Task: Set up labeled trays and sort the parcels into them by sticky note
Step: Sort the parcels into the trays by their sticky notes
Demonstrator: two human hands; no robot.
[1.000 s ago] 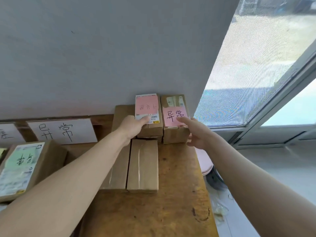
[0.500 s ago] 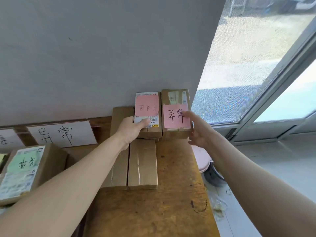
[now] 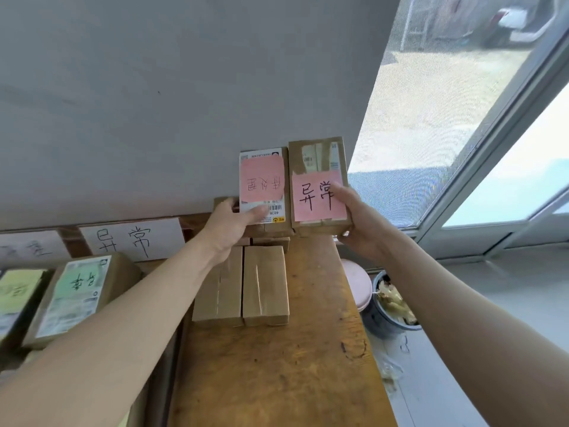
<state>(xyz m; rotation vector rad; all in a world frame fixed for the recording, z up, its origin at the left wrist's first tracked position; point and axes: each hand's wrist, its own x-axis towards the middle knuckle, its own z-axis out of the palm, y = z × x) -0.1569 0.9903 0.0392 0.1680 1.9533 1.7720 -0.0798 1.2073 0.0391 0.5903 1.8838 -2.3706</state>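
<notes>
Two brown parcels are held up in front of the wall, each with a pink sticky note. My left hand [image 3: 229, 224] grips the left parcel [image 3: 264, 188] at its lower edge, thumb on the shipping label. My right hand [image 3: 358, 223] grips the right parcel [image 3: 318, 183] from its right side, thumb on the pink note written 异常. Below them two plain brown parcels [image 3: 243, 288] lie side by side on the wooden table [image 3: 277, 365]. A white label card [image 3: 132, 238] with 异常 leans on the wall at left.
A parcel with a green note [image 3: 77, 295] and one with a yellow note [image 3: 15, 294] lie at the left. Right of the table's edge stand a pink stool [image 3: 357, 282] and a dark pot [image 3: 391, 306]. A large window fills the right side.
Both parcels have risen off the stack toward the camera. My right hand went from touching the right parcel's note to gripping that parcel.
</notes>
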